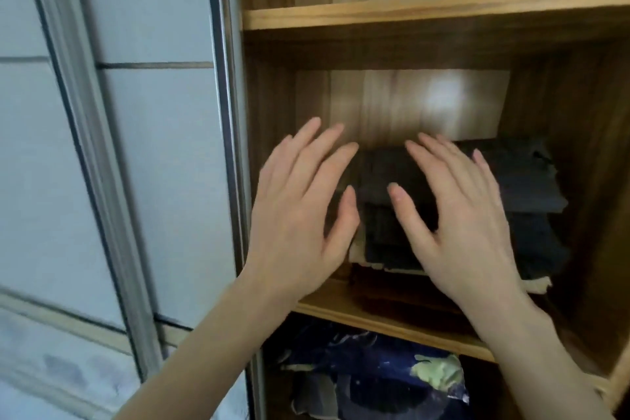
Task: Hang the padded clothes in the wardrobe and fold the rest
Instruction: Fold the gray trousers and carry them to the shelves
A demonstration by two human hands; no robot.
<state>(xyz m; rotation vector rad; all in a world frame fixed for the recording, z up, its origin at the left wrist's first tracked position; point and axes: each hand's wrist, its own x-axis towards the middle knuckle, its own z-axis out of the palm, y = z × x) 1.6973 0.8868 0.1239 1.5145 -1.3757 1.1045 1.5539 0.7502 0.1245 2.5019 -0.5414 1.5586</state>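
A stack of folded dark clothes (525, 181) lies on the middle shelf (392, 320) of a wooden wardrobe. Its top piece is dark grey, with darker and cream layers beneath. My left hand (300, 211) hovers in front of the stack's left end with fingers straight and spread, holding nothing. My right hand (463, 215) is held in front of the stack's middle, also flat and spread, holding nothing. I cannot tell whether either hand touches the cloth. Both hands hide part of the stack.
A pale sliding door (136, 147) with a metal frame stands to the left of the open compartment. The upper shelf (426, 10) holds a small greenish thing at its back. Below, a dark blue patterned fabric (375, 361) is bundled loosely.
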